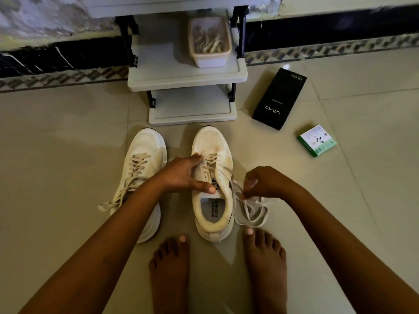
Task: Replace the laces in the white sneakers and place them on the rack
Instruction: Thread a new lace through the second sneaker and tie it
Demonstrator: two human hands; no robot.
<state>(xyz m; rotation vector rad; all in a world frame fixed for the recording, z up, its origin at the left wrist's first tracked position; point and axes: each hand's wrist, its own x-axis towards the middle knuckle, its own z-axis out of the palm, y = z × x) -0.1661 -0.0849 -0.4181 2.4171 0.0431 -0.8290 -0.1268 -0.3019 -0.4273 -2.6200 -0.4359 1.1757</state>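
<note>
Two white sneakers stand on the tiled floor in front of a grey shoe rack (186, 83). The left sneaker (145, 155) is fully laced, its lace ends trailing on the floor. On the right sneaker (213, 143) only the rows of eyelets near the toe are laced. My left hand (183, 175) grips this shoe's upper, fingers on the laces and thumb at the tongue. My right hand (260, 182) pinches the loose lace (249, 214), which lies looped on the floor beside the shoe.
A clear tub (209, 41) holding laces sits on the rack's upper shelf. A black phone box (278, 98) and a small green box (317, 140) lie on the floor to the right. My bare feet (217, 268) are just behind the right sneaker. A wall runs behind the rack.
</note>
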